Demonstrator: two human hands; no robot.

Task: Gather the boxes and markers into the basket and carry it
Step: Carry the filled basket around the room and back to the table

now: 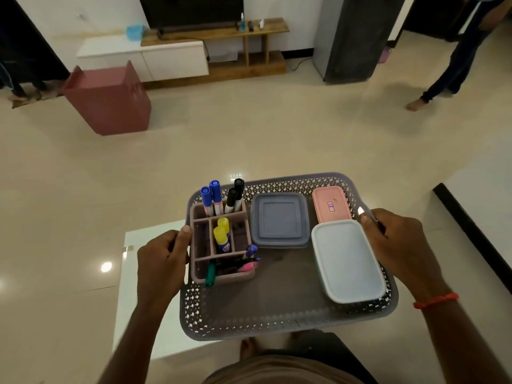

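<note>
A grey perforated basket [277, 327] hangs in the air in front of me, above the floor. My left hand [163, 261] grips its left rim and my right hand [399, 242] grips its right rim. Inside stand a brown divided organiser [198, 225] with blue and black markers [214, 195], two yellow-capped glue sticks [221, 236] and several pens [243, 266] lying in its front slot. Beside it lie a grey square box [279, 220], a pink box [331, 203] and a white-lidded box [347, 261].
A low white table [138, 286] stands under my left arm. A maroon stool [108, 101] sits on the floor at the far left, a TV unit [180, 54] along the back wall. Another person's leg [443, 79] is at the far right. A white surface with a dark edge [476, 228] lies right.
</note>
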